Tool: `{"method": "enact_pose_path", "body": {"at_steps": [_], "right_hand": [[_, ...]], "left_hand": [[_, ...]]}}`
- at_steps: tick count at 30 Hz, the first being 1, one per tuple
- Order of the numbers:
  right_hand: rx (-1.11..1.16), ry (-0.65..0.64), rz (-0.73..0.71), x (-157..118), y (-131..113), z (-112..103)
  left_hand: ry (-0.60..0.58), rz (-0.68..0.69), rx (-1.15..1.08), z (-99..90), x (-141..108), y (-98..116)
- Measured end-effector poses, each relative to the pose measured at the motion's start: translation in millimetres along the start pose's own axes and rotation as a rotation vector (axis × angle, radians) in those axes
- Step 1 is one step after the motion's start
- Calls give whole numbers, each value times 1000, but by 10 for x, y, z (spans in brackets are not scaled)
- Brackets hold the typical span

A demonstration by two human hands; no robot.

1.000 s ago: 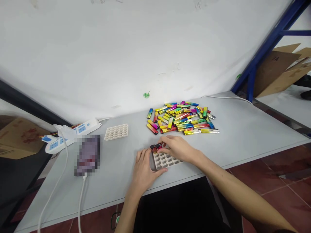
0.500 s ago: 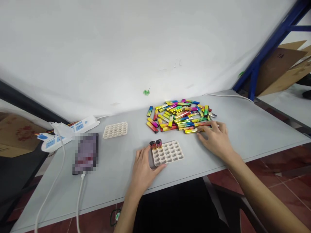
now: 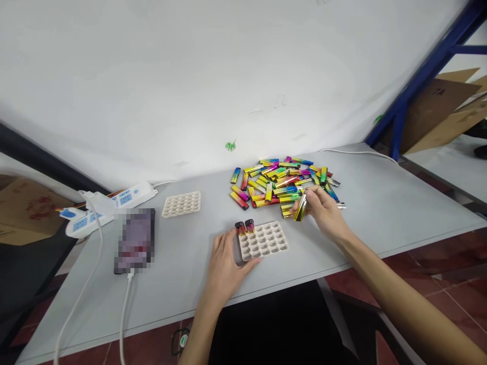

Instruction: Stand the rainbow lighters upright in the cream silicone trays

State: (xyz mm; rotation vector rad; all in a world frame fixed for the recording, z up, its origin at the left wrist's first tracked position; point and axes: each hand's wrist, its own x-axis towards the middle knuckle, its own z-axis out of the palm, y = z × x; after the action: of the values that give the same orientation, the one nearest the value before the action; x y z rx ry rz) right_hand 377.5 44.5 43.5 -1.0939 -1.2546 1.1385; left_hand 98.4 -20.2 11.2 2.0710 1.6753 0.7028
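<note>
My left hand (image 3: 225, 268) grips the left side of a pale tray (image 3: 267, 242) with many small slots, the thumb along its front edge. Two cigarette lighters with black tops (image 3: 249, 226) stand upright in the tray's back left slots. To the right, my right hand (image 3: 321, 210) pinches a shiny yellow lighter (image 3: 300, 209), tilted and raised at the near side of a heap of lighters (image 3: 270, 188). Those lie flat and jumbled in metallic yellow, red, green, blue and pink. Part of the held lighter is hidden by my fingers.
A second pale slotted tray (image 3: 181, 204) sits at the back left. Further left are a phone (image 3: 135, 241) with a white cable (image 3: 125, 314) and a white power strip (image 3: 125, 197). A white wall (image 3: 190, 101) stands behind the table. Cardboard boxes (image 3: 437, 111) are at the right.
My right hand has drawn back left from the heap's right side and now holds a yellow lighter up and tilted. My left hand and the tray stay in place.
</note>
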Motion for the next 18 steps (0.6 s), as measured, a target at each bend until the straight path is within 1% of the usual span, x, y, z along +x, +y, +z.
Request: {"method": "enact_pose_path", "body": {"at_steps": [1,3,6,8,11,15,18], "right_hand": [[82,-14,27,47,-3,87],[158,-58,74,149,-9,247],[119,-142,107,283,-21,419],[77,-180,82,340,-17,479],[104,-196,70,371,32,498],[244,-114,195,361,120,452],[320,-78,286,356,132,425]], "left_hand": [[-3,0,2,0,-4,0],[-2,0,1,1,-12,4],[5,0,-2,8,-19,7],[12,-3,-3,16,-19,3],[20,-5,6,28,-11,-10],[23,1,30,37,4,-25],[25,-1,38,37,2,-30]]}}
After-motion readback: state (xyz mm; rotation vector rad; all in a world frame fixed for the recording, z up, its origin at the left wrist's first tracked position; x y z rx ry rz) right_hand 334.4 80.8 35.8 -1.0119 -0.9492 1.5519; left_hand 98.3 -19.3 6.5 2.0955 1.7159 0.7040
